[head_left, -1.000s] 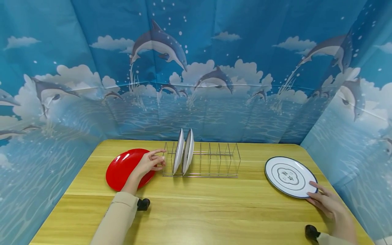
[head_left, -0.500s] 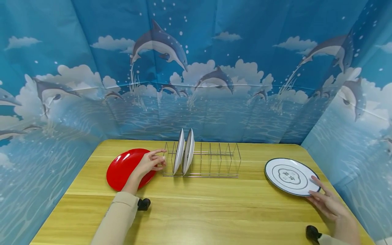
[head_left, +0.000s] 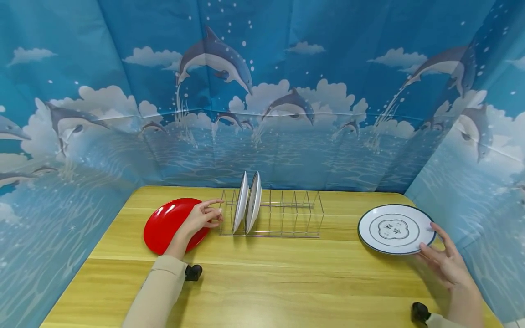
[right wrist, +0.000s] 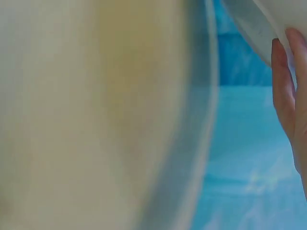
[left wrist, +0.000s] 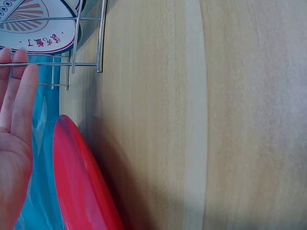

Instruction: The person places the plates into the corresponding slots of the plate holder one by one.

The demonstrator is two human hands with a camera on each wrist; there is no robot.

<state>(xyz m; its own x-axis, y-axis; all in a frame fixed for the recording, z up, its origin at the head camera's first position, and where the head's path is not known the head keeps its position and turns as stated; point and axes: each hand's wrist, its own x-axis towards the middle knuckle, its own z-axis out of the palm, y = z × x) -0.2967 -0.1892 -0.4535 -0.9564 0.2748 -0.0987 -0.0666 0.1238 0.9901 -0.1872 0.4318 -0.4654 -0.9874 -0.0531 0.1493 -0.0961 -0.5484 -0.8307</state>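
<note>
My right hand (head_left: pixel 448 260) pinches the rim of a white plate (head_left: pixel 393 229) with a dark edge and black printed design, thumb on top and fingers reaching round the rim. The plate appears raised above the table's right side. In the right wrist view, the fingers (right wrist: pixel 283 86) touch its pale underside (right wrist: pixel 273 28). My left hand (head_left: pixel 198 219) touches the left end of a wire dish rack (head_left: pixel 287 236); in the left wrist view its fingers lie fairly straight against the wire. Two plates stand upright in the rack, a left plate (head_left: pixel 241 202) and a right plate (head_left: pixel 254 202).
Under my left forearm lies a red plate (head_left: pixel 164 228) on the wooden table (head_left: pixel 287 282). A blue dolphin-print curtain (head_left: pixel 262 146) encloses the back and sides. Large blurred pale stuff fills the left of the right wrist view; I cannot tell what it is.
My right hand has moved slightly up and to the right with the white plate, whose tilt has changed. The left hand, rack and red plate stay in place.
</note>
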